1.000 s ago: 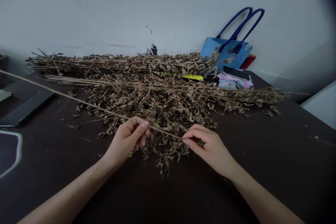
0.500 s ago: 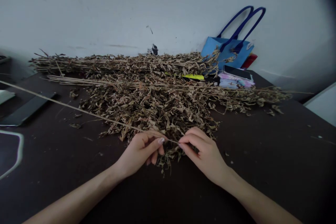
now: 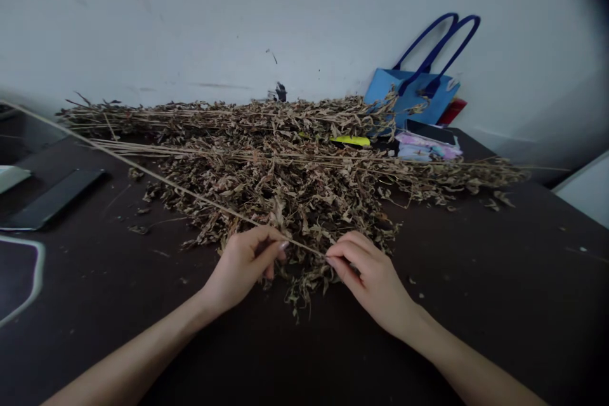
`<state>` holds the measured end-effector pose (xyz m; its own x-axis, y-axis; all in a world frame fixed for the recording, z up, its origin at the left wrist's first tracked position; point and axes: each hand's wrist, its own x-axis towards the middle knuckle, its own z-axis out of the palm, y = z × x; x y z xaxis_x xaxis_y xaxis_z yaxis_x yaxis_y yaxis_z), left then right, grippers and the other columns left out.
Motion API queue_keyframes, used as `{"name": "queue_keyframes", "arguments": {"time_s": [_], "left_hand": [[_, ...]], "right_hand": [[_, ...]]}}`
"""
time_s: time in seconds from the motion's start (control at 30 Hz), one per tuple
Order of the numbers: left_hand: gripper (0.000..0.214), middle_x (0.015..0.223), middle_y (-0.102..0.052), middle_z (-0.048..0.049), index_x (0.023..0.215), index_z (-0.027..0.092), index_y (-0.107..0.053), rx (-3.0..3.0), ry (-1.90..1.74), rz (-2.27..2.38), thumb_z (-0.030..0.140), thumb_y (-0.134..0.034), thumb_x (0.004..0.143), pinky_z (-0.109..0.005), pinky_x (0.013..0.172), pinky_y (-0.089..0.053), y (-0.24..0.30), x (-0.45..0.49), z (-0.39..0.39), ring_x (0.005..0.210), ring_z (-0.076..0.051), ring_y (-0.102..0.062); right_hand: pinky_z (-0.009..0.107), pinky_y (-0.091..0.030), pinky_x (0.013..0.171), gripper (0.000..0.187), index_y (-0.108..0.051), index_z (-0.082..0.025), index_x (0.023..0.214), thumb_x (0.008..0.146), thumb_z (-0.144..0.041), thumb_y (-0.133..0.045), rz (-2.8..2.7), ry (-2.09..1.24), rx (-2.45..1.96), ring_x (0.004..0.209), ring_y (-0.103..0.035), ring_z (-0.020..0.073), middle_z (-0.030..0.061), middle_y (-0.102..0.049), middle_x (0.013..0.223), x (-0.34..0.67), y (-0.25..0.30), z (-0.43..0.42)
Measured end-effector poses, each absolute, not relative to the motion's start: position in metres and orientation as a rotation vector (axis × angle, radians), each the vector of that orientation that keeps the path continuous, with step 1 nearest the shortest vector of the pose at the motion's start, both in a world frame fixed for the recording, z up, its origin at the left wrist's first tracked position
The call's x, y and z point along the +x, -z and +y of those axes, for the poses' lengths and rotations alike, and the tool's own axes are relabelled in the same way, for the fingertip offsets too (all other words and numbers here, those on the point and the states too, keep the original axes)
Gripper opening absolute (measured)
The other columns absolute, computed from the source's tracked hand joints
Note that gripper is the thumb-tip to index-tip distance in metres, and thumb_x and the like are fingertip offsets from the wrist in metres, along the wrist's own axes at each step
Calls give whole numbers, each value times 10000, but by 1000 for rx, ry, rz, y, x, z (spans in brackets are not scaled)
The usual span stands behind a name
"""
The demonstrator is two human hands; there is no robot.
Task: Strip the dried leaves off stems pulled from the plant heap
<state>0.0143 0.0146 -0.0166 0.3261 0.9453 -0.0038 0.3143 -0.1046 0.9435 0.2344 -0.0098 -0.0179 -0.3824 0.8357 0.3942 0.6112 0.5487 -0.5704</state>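
A long, thin dried stalk (image 3: 171, 185) runs slantwise from the upper left down to between my hands. My left hand (image 3: 245, 260) pinches it between thumb and fingers, a short way from its lower end. That lower end is gripped in the fingertips of my right hand (image 3: 364, 266). The part between the two hands looks bare of leaves. Beneath and behind my hands lies a heap of dry, curled brown leaves (image 3: 285, 190). A few leaf tips hang toward me below my hands.
Bundled dried stalks with leaves (image 3: 214, 117) lie along the wall. A blue bag (image 3: 413, 92) leans at the back right, beside a phone (image 3: 431, 132) on a pastel cloth (image 3: 423, 149). A dark flat object (image 3: 54, 200) lies at left on the dark table (image 3: 476, 266).
My left hand has slid left along the stalk, widening the gap between my hands. The stalk's far end has risen. My right hand has hardly moved.
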Motion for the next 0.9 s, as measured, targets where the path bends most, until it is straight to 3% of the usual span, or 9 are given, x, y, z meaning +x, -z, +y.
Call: {"name": "queue_keyframes", "arguments": {"time_s": [0.13,0.4,0.9], "left_hand": [[307,676,-622,0,1081,152,-513,1455,-767,1130,309,-573,824,-147,324,-349,13,17,13,364,-51,-470],[182,698,-648,-29,843,127,-565,1240,-846,977,309,-559,839,-150,344,-407,18,26,9,408,-59,-515],[210,547,-573,18,739,146,-527,1221,-871,1041,317,-523,861,-160,378,-396,17,22,15,410,-67,-491]], "right_hand": [[299,-423,682,142,-564,-176,807,895,-171,-452,-2116,-408,-1171,738,-497,146,29,-528,763,234,18,-10],[296,-444,688,173,-608,-184,887,907,-199,-437,-2105,-502,-1110,779,-524,156,45,-559,812,233,18,-12],[324,-474,729,149,-605,-206,954,885,-213,-473,-2074,-443,-1135,848,-549,174,55,-574,885,239,16,-6]]}}
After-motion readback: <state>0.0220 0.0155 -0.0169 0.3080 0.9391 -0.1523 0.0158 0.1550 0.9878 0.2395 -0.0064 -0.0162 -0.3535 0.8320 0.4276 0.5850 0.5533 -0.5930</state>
